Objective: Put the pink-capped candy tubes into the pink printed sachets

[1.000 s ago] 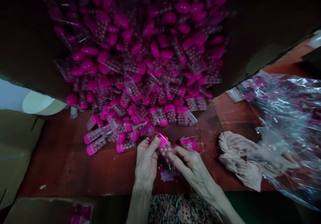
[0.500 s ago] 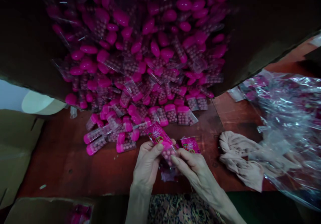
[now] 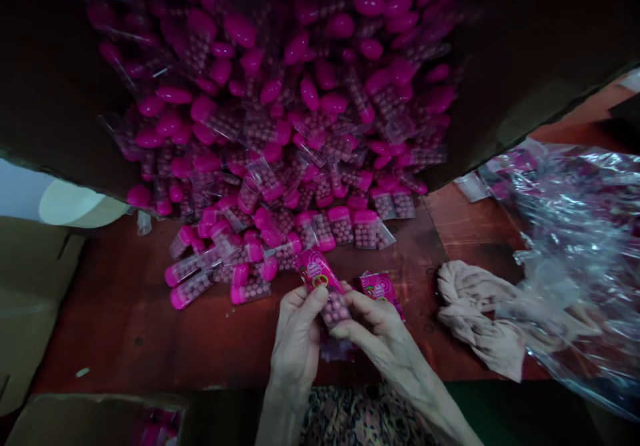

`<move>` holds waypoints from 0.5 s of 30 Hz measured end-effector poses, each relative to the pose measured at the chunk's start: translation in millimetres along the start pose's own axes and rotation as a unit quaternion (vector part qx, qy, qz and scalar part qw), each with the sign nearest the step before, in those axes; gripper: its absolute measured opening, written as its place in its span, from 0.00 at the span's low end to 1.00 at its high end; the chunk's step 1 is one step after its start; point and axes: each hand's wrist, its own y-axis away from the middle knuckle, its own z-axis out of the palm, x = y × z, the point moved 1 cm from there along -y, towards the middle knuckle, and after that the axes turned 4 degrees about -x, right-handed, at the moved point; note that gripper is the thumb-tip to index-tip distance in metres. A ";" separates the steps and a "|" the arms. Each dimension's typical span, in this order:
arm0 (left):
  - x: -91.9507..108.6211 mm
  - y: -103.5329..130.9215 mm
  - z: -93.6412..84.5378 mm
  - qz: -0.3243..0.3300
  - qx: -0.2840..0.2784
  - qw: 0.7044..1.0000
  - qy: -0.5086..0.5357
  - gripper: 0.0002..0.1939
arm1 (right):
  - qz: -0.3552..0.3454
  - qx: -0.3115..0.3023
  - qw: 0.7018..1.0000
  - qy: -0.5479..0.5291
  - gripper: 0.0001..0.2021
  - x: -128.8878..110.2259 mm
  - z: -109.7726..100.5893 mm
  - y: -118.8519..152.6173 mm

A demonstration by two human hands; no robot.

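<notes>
Between my two hands is a clear candy container (image 3: pixel 334 309) full of small pink balls, with a printed pink sleeve (image 3: pixel 315 267) over its upper end. My left hand (image 3: pixel 299 329) pinches it at the left, thumb lying on the front near the sleeve's lower edge. On the other side, my right hand (image 3: pixel 377 329) grips the container's right edge and lower end with thumb and fingers. Another printed pink sleeve (image 3: pixel 379 287) lies on the table just beyond my right hand. Clear wrappers (image 3: pixel 336 350) lie beneath my hands, partly hidden.
A large tipped box (image 3: pixel 520 53) spills many pink-capped candy containers (image 3: pixel 250 286) onto the red table (image 3: pixel 165 346). At the right lie a beige cloth (image 3: pixel 480 313) and a big clear plastic bag (image 3: pixel 590 253). A white bowl (image 3: pixel 75 205) and cardboard boxes (image 3: pixel 30 299) stand left.
My right thumb has slid down to the container's lower end. The container sits further up inside my grip, and the hands have barely shifted otherwise.
</notes>
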 end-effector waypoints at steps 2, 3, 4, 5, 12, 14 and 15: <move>-5.3 3.1 1.5 -0.010 -0.009 1.000 0.010 0.09 | 0.007 0.036 0.998 -0.043 0.07 1.4 0.7 -0.4; -8.5 5.1 2.2 -0.014 -0.017 1.000 0.016 0.09 | 0.015 0.052 0.997 -0.064 0.09 2.0 1.2 -0.8; -11.7 7.2 2.6 -0.015 -0.024 0.999 0.023 0.10 | 0.025 0.062 0.994 -0.081 0.11 2.5 1.7 -1.2; -14.6 9.3 2.7 -0.015 -0.027 0.999 0.028 0.10 | 0.035 0.067 0.993 -0.091 0.13 3.0 2.2 -1.7; -21.8 15.2 -2.4 -0.004 0.001 1.000 0.024 0.10 | 0.051 0.088 0.992 -0.072 0.19 3.9 6.2 -6.8; -21.3 14.2 -2.5 0.009 -0.001 1.000 0.011 0.10 | 0.054 0.091 0.991 -0.085 0.19 3.8 7.3 -8.7; -20.9 13.4 -2.2 0.017 -0.007 1.000 0.003 0.10 | 0.055 0.092 0.990 -0.093 0.19 3.7 7.8 -9.7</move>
